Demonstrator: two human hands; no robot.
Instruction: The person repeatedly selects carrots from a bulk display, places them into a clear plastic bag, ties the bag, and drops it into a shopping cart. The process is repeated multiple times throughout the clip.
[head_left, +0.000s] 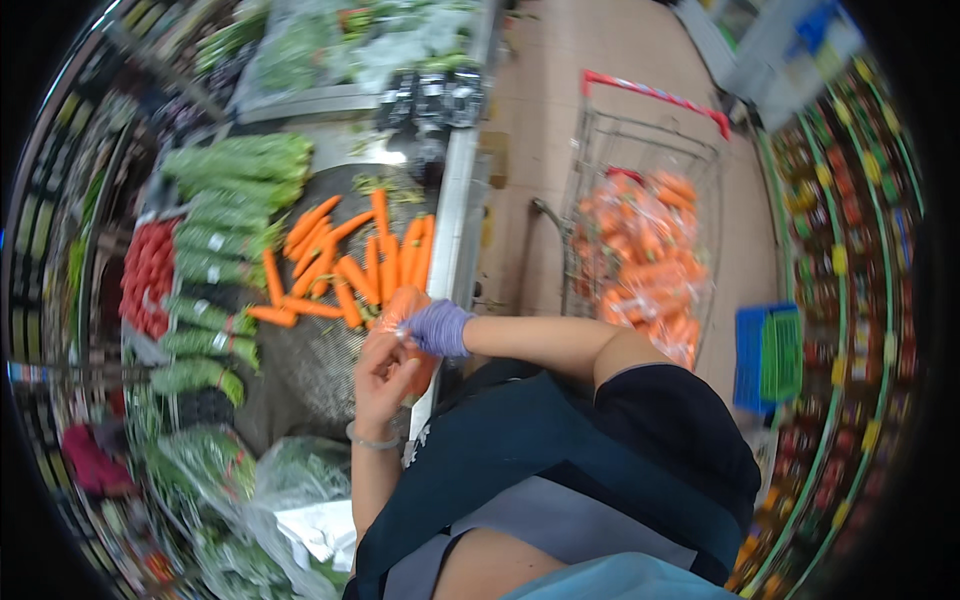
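My left hand (386, 375), bare with a pale bracelet at the wrist, has its fingers curled against a clear plastic bag of carrots (405, 301). My right hand (436, 328), in a ribbed purple covering that looks like a glove, grips the same bag from the other side. The two hands meet over the bag near the counter's metal edge (448, 225), and they hide part of it. Beyond them, several loose carrots (322, 259) lie spread on a dark mat (300, 375), some against the bag.
Leafy lettuce (240, 169), bundled greens (217, 270) and red-netted produce (148, 277) line the display's far side. Wrapped eggplants (431, 101) lie beyond the carrots. Bagged greens (300, 472) sit near my left arm. A wire cart (592, 131) holds bagged carrots (645, 255); baskets (769, 356) and jar shelves (832, 300) stand right.
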